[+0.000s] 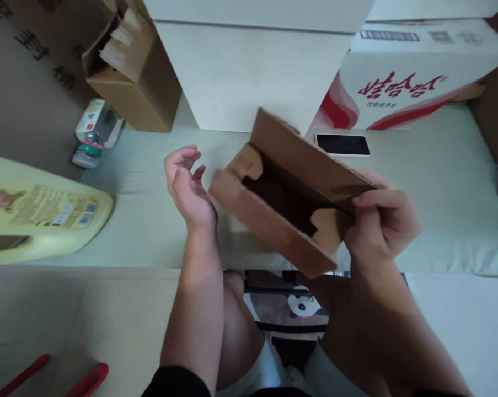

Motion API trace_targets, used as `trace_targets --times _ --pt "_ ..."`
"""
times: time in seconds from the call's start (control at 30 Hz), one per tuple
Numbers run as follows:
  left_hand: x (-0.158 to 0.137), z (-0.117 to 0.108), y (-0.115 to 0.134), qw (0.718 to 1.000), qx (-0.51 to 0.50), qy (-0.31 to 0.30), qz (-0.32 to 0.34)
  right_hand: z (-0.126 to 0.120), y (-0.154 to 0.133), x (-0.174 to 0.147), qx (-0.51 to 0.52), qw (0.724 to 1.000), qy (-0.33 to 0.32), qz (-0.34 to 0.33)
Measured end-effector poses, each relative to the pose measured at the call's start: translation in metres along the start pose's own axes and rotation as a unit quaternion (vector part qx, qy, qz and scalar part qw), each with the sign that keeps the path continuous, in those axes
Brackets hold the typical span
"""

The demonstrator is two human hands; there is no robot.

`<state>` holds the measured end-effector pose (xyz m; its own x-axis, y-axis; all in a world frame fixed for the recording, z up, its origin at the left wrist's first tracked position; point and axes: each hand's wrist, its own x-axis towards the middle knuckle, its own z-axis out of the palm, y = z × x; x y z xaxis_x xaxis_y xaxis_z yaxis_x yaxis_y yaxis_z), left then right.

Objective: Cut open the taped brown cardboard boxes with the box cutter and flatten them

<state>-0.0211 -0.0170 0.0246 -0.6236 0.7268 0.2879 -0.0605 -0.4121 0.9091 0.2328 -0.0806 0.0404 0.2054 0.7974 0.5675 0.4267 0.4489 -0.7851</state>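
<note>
A brown cardboard box (pixel 288 149) with its top flaps up is tilted in front of me, above the front part of the pale green surface. My right hand (pixel 383 220) grips its right end, thumb and fingers pinching the far flap. To the left of the box, my left hand (pixel 188 187) is raised with fingers curled loosely apart and nothing in them; a small gap separates it from the box's near left corner. Inside, the box is dark, so I cannot tell whether anything lies in it.
A phone (pixel 342 144) lies behind the box, before white cartons (pixel 252 71) and a red-printed carton (pixel 397 82). At left are another open cardboard box (pixel 145 94), a plastic bottle (pixel 94 132) and a yellow jug (pixel 58 204). Red handles (pixel 87 380) show at lower left.
</note>
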Motion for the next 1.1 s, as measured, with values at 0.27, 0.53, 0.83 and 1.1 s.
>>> trace_targets --times 0.27,0.53,0.83,1.1 --pt "-0.013 0.027 -0.004 0.984 0.033 -0.173 0.008 -0.009 0.023 -0.019 0.093 0.994 -0.028 0.052" --pt "0.003 0.023 -0.002 0.942 0.132 -0.308 0.028 -0.016 0.026 -0.006 0.109 0.986 -0.128 -0.007" --pt "0.004 0.011 -0.016 0.982 0.081 -0.168 0.008 -0.003 0.042 -0.01 0.136 0.978 0.0 0.156" --pt "0.007 0.015 -0.023 0.998 0.012 -0.022 -0.055 -0.002 0.044 0.005 0.049 0.948 -0.135 0.284"
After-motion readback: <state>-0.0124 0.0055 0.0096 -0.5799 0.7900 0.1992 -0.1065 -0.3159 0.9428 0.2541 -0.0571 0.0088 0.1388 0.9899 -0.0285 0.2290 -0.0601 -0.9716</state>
